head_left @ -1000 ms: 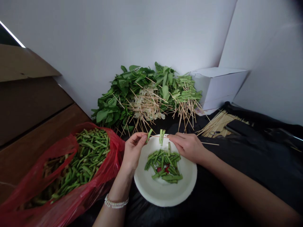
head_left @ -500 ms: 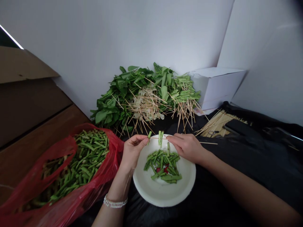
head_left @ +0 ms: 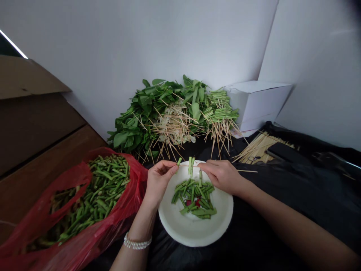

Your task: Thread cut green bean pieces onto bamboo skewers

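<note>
The left hand (head_left: 159, 178) and right hand (head_left: 221, 175) cover parts of a thin bamboo skewer (head_left: 186, 165), so its full length cannot be followed. Both forearms run off the picture's edges, and the red plastic bag (head_left: 113, 226) is cut off at lower left. Red bits (head_left: 198, 202) on the plate (head_left: 180, 229) and a small looped object (head_left: 254, 159) are too small to identify.
</note>
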`<state>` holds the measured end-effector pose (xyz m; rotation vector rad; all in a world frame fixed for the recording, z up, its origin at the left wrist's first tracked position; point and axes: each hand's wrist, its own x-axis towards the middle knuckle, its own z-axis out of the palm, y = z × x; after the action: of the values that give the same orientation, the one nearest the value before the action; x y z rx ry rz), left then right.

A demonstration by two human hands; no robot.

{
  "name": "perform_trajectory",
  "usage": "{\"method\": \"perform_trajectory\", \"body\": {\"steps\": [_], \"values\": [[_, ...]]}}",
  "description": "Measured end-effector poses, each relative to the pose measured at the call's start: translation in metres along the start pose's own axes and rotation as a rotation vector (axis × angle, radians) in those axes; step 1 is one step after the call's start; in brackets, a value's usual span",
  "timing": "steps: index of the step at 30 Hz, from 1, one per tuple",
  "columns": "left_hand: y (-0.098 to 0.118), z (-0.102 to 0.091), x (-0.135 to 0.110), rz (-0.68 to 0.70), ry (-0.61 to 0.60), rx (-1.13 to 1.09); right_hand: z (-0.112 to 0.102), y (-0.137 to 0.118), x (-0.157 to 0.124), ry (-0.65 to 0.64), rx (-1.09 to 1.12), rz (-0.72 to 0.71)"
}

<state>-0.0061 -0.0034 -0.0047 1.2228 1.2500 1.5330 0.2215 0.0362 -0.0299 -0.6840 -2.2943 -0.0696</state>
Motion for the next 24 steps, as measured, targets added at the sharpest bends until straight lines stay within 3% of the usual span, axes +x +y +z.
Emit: {"method": "perform_trajectory", "body": {"steps": [10, 21, 24], "values": [[-0.0018, -0.0034, 0.0009, -0.267, -0.032, -0.22, -0.0001, -0.0012, 0.0, 0.05, -0.004, -0.022], [0.0014, -0.0006, -0.0014, -0.296, -0.027, -0.205, -0.0009, -0.0044, 0.0007, 0.028, 0.025, -0.024], [0.0002, 0.003, -0.0038, -0.275, -0.076, -0.161, -0.0003, -0.006, 0.001, 0.012, 0.026, -0.03]]}}
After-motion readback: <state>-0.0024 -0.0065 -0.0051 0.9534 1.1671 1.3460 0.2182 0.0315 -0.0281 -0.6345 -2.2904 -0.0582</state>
